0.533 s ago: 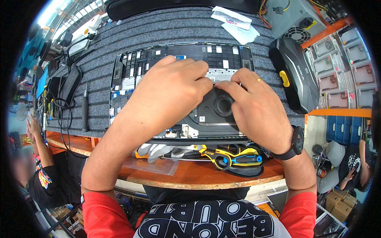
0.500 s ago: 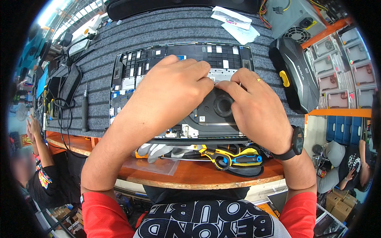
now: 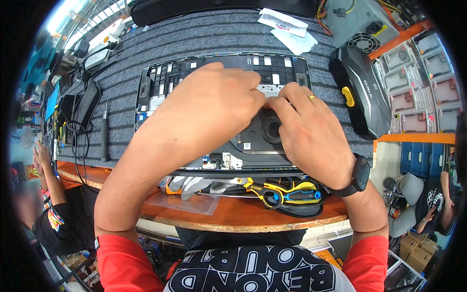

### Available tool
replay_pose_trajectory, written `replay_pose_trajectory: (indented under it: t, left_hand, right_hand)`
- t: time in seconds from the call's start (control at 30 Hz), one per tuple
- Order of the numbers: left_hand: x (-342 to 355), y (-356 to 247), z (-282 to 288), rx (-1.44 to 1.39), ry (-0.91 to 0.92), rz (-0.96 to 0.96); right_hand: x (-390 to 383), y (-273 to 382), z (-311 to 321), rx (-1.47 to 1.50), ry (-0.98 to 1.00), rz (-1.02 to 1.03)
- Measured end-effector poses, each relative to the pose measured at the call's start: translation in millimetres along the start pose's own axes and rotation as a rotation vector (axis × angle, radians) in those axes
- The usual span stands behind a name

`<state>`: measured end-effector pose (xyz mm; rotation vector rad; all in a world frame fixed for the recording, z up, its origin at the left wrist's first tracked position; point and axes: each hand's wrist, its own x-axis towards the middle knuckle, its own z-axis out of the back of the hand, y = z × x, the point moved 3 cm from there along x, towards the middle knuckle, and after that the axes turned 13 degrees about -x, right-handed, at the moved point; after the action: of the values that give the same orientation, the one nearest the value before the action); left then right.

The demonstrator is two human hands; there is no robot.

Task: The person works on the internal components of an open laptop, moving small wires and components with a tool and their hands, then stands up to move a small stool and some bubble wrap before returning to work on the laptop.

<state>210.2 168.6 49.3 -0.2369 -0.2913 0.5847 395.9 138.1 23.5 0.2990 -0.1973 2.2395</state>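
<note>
An opened laptop chassis point(image 3: 265, 159) lies on the grey ribbed mat, its inner parts exposed. My left hand point(image 3: 219, 100) reaches over its middle with fingers curled; their tips are hidden behind the hand. Close against it, my right hand point(image 3: 311, 124) is bent down with fingers pinched together beside a round black cooling fan point(image 3: 271, 130). The fingertips of both hands meet just above the fan, at the chassis. Whatever they pinch there is covered by the fingers. A gold ring and a black watch point(image 3: 359, 175) are on my right hand and wrist.
Yellow-handled scissors point(image 3: 262, 192), pliers and grey gloves lie along the bench's front edge. A screwdriver point(image 3: 104, 136) and black cables sit to the left. At right are a black case point(image 3: 362, 92) and a power supply unit point(image 3: 362, 27). Other people are at both sides.
My right hand has shifted slightly left, and the two hands' fingers are closer together. My left hand has rolled a little. The laptop chassis stays in place.
</note>
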Motion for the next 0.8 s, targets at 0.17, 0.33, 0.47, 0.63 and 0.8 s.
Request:
replay_pose_trajectory:
  t: [0.17,0.33,0.47,0.63,0.8]
  left_hand:
    - [-13.6,2.0,3.1,-0.165,-0.043,0.111]
    - [-15.3,-1.6,-2.3,-0.184,-0.103,0.138]
    - [-19.5,-0.8,-5.4,-0.201,-0.121,0.19]
    - [-27.4,-1.3,-12.3,-0.343,-0.195,0.31]
    - [-34.0,-11.0,-16.3,-0.238,-0.275,0.245]
  right_hand:
    - [0.3,-1.8,-2.0,0.036,-0.015,-0.004]
    - [-0.5,-1.9,0.3,0.07,-0.056,-0.003]
    - [1.0,-0.6,0.4,0.107,-0.056,0.0]
    - [0.2,-2.3,-0.8,0.135,-0.06,-0.004]
    - [-0.5,-4.9,-0.5,0.164,-0.086,-0.031]
